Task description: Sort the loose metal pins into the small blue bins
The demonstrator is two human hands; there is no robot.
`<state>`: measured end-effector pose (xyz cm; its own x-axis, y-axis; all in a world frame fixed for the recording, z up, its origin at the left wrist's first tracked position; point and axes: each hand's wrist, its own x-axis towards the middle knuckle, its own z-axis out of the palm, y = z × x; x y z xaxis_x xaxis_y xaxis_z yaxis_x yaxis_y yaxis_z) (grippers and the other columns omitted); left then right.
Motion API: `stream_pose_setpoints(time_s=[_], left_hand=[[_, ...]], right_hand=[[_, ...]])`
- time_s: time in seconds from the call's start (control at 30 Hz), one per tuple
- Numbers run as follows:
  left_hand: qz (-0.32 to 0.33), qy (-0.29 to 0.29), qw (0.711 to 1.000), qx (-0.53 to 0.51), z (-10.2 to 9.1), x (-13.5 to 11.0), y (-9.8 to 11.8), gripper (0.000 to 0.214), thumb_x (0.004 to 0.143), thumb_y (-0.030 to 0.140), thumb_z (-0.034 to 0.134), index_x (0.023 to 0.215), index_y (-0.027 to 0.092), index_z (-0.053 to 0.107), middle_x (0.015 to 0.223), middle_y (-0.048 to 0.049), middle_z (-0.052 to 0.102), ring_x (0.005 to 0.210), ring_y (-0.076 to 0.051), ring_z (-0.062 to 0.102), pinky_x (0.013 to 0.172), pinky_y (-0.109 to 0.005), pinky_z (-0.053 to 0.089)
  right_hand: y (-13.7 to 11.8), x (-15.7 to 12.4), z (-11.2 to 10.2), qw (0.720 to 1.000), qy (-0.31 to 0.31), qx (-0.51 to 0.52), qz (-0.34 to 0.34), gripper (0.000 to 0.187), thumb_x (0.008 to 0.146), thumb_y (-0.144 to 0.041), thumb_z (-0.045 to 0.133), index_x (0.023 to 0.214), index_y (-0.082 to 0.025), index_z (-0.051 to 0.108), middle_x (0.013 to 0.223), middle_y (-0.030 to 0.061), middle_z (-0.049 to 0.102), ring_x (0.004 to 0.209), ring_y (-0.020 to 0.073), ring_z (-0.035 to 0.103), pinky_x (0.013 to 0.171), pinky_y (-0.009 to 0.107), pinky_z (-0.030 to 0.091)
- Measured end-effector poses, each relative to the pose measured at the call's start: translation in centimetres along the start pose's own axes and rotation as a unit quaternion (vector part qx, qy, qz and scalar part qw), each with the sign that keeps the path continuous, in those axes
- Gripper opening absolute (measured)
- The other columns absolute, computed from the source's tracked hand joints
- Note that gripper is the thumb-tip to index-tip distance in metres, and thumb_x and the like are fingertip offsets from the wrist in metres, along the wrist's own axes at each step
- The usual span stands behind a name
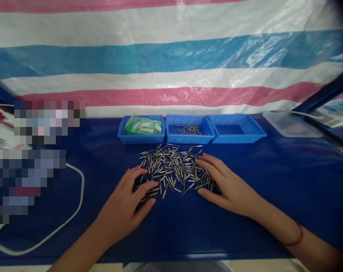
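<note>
A loose pile of pop rivets (171, 166), silver with thin dark stems, is spread over the blue table top. At its left edge, my left hand (128, 200) rests with fingers curved and apart, touching a few rivets beside the thumb and under the fingers. My right hand (228, 185) cups the pile's right edge, its fingers spread and the thumb low on the near side. Rivets lie partly hidden beneath that palm. Neither hand grips anything that I can see.
Behind the pile stand three blue bins: the left bin (140, 140) with green-and-clear bags, the middle bin (188, 139) with some rivets, the right bin (236, 130) with nothing visible inside. A clear plastic lid (292, 124) lies far right. A white cable (82, 189) loops at left.
</note>
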<state>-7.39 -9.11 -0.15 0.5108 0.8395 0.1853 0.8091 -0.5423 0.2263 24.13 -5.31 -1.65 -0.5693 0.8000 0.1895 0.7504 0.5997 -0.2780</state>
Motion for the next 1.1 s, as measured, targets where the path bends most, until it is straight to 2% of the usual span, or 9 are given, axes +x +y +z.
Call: stream_pose_setpoints(time_s=[0.17, 0.3, 0.43, 0.57, 0.7, 0.83, 0.97, 1.1], left_hand=[[-0.065, 0.03, 0.996, 0.045, 1.0, 1.1, 0.2, 0.081, 0.078, 0.065, 0.056, 0.142, 0.02, 0.036, 0.15, -0.0182, 0.026, 0.139, -0.039, 0.025, 0.109, -0.06, 0.031], [-0.041, 0.018, 0.998, 0.033, 1.7, 3.2, 0.6, 0.091, 0.073, 0.073, 0.054, 0.143, 0.018, 0.033, 0.151, -0.0199, 0.025, 0.14, -0.04, 0.022, 0.11, -0.061, 0.026], [0.0, 0.008, 1.0, -0.003, 2.2, 5.0, 1.2, 0.083, 0.08, 0.067, 0.05, 0.143, 0.017, 0.033, 0.15, -0.0178, 0.03, 0.141, -0.038, 0.021, 0.112, -0.059, 0.024], [0.026, 0.02, 0.999, -0.032, 2.6, 6.1, 2.0, 0.071, 0.088, 0.056, 0.047, 0.144, 0.015, 0.03, 0.149, -0.0171, 0.031, 0.142, -0.034, 0.021, 0.114, -0.055, 0.024], [-0.001, 0.047, 0.997, -0.055, 3.1, 7.2, 2.8, 0.066, 0.089, 0.051, 0.047, 0.141, 0.013, 0.031, 0.146, -0.0184, 0.035, 0.141, -0.033, 0.024, 0.114, -0.055, 0.024], [-0.047, 0.073, 0.994, -0.074, 3.2, 8.3, 3.3, 0.064, 0.09, 0.05, 0.046, 0.14, 0.013, 0.031, 0.145, -0.0179, 0.037, 0.141, -0.032, 0.024, 0.114, -0.056, 0.021], [-0.06, 0.081, 0.989, -0.104, 3.2, 8.8, 3.3, 0.059, 0.092, 0.047, 0.045, 0.139, 0.014, 0.031, 0.142, -0.0164, 0.039, 0.14, -0.031, 0.025, 0.114, -0.056, 0.02], [-0.063, 0.114, 0.982, -0.135, 3.2, 8.8, 2.9, 0.052, 0.092, 0.041, 0.047, 0.137, 0.016, 0.033, 0.138, -0.015, 0.042, 0.137, -0.03, 0.029, 0.113, -0.056, 0.022]], right_hand=[[-0.5, 0.8, 0.4, 1.0, 0.005, -0.006, -0.01, 0.098, 0.074, -0.067, 0.058, 0.146, -0.011, 0.024, 0.153, 0.0201, 0.024, 0.142, 0.0331, 0.02, 0.113, 0.051, 0.029], [-1.4, 2.5, 0.8, 0.999, 0.009, -0.001, -0.037, 0.101, 0.073, -0.071, 0.055, 0.146, -0.009, 0.023, 0.153, 0.0208, 0.024, 0.143, 0.0344, 0.017, 0.114, 0.054, 0.024], [-2.2, 4.2, 1.0, 0.997, 0.019, 0.034, -0.071, 0.082, 0.084, -0.058, 0.051, 0.145, -0.009, 0.027, 0.149, 0.0195, 0.033, 0.142, 0.0316, 0.019, 0.114, 0.051, 0.026], [-2.7, 5.6, 1.2, 0.993, 0.055, 0.07, -0.073, 0.056, 0.091, -0.04, 0.046, 0.138, -0.012, 0.037, 0.136, 0.0186, 0.046, 0.131, 0.0302, 0.037, 0.109, 0.052, 0.034], [-2.4, 7.3, 1.3, 0.99, 0.097, 0.084, -0.062, 0.035, 0.088, -0.028, 0.05, 0.121, -0.016, 0.053, 0.117, 0.0161, 0.058, 0.111, 0.0294, 0.05, 0.096, 0.051, 0.044], [-1.7, 8.9, 1.0, 0.99, 0.079, 0.095, -0.062, 0.016, 0.088, -0.026, 0.054, 0.098, -0.017, 0.063, 0.099, 0.0108, 0.064, 0.096, 0.0249, 0.055, 0.087, 0.043, 0.045], [-1.3, 9.2, 0.9, 0.988, 0.079, 0.117, -0.057, 0.012, 0.089, -0.024, 0.053, 0.087, -0.019, 0.064, 0.095, 0.0072, 0.066, 0.092, 0.0218, 0.056, 0.084, 0.039, 0.043], [-1.4, 8.6, 0.8, 0.976, 0.134, 0.167, -0.043, 0.01, 0.088, -0.022, 0.055, 0.089, -0.02, 0.065, 0.095, 0.0065, 0.068, 0.092, 0.0207, 0.059, 0.085, 0.039, 0.045]])
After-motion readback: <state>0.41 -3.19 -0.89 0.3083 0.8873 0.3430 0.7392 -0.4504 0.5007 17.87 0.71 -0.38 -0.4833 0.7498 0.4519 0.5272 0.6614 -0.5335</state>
